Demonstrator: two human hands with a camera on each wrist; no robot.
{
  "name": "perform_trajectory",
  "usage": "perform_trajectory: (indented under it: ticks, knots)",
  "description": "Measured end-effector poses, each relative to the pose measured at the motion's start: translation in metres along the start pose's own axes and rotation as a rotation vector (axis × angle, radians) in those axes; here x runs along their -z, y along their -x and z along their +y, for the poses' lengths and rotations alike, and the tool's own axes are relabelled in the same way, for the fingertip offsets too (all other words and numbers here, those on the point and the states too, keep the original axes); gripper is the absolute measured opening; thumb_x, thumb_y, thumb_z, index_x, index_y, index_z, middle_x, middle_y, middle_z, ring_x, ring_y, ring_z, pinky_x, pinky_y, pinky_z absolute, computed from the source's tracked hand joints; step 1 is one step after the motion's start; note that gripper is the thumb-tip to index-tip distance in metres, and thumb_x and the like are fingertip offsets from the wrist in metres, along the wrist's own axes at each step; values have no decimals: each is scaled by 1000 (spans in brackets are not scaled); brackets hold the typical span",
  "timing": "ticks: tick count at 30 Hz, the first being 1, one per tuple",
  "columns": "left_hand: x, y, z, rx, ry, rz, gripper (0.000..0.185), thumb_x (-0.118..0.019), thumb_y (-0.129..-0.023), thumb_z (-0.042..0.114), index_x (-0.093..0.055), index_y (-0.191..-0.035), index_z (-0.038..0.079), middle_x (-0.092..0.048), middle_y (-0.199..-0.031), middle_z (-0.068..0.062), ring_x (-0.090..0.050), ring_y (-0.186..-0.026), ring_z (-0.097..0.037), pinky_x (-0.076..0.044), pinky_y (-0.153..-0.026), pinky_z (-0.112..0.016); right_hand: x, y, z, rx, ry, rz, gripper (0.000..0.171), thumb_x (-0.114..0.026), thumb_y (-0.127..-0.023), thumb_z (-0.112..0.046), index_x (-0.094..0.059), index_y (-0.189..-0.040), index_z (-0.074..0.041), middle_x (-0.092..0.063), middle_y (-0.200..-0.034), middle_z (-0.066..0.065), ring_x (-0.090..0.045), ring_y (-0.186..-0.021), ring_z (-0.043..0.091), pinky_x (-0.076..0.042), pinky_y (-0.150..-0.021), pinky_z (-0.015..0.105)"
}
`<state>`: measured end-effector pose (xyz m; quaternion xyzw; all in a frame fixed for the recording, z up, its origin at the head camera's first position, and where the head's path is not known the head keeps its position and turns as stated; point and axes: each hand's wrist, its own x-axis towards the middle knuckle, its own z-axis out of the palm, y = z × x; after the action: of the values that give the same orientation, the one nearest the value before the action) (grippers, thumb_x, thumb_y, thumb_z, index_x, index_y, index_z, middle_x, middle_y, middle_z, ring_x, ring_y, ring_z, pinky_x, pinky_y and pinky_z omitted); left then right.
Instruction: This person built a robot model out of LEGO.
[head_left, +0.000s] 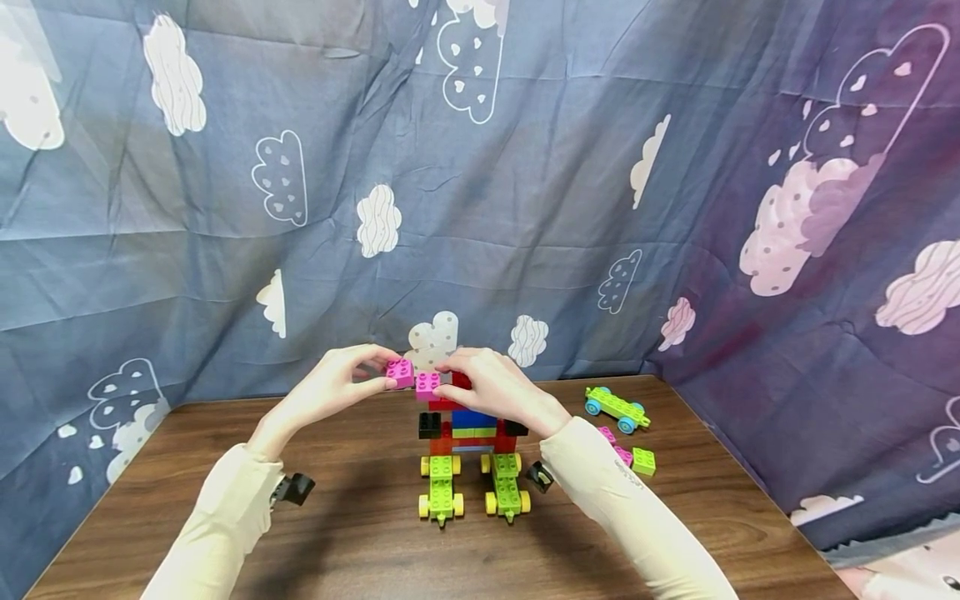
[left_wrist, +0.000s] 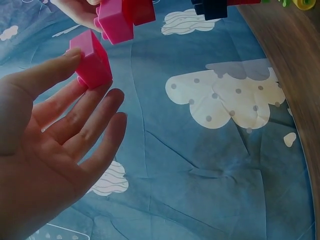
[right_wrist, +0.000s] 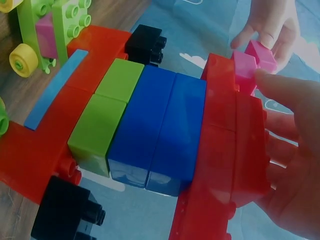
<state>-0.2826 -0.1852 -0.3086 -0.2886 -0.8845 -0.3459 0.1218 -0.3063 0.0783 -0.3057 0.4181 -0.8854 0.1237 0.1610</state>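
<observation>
Pinching a pink brick (head_left: 400, 372) — left hand (head_left: 330, 390); right hand (head_left: 491, 385) grasps the tower (head_left: 465, 417).

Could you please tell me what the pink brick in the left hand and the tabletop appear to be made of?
The small pink studded brick looks like glossy moulded plastic: smooth faces, crisp edges. The brown table looks like wood or wood-grain laminate, showing streaked grain.

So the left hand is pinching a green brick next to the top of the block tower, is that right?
Not quite: the brick pinched by the left hand is pink, not green, as the head view shows. It is indeed held beside the top of the block tower.
</observation>
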Motion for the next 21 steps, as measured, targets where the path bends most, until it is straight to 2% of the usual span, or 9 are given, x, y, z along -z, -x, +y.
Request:
perform_trajectory:
  ticks: [21]
  knots:
    - [-7, -6, 4, -33, 30, -16, 35, -73, -90, 23, -67, -122, 9, -71, -114, -8, -68, -101, -25, -57, -92, -50, -1, -2, -4, 4, -3, 6, 28, -70, -92, -36, -74, -113, -17, -75, -100, -1, -69, -89, 14, -59, -80, 31]
